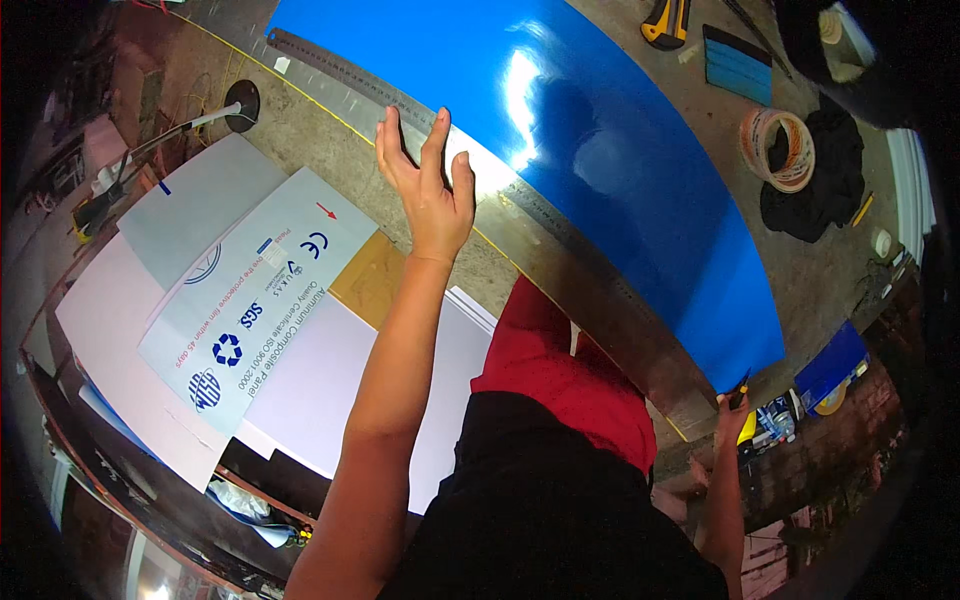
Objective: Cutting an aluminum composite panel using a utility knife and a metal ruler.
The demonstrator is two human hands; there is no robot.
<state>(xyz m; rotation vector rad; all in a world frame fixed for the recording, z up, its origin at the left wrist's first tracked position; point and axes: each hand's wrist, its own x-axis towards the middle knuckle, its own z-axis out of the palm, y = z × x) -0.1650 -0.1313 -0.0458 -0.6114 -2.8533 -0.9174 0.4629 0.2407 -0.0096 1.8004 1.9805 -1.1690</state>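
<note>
A glossy blue sheet (640, 190) lies across the worktable, with a long steel ruler (335, 68) along its near edge. My left hand (428, 200) is open over the ruler, its spread fingertips resting at the ruler and the sheet's edge. At the sheet's far right corner, my right hand (734, 412) is closed on a small utility knife (743, 387), its dark tip by the blue corner. Much of the knife is hidden in the fingers.
A yellow-black cutter (665, 22), a blue squeegee (738, 65), a tape roll (778, 150) and black cloth (825, 170) lie beyond the sheet. Printed composite panels (285, 270) are stacked at left, near a round black base (242, 105). A bottle (782, 425) stands at right.
</note>
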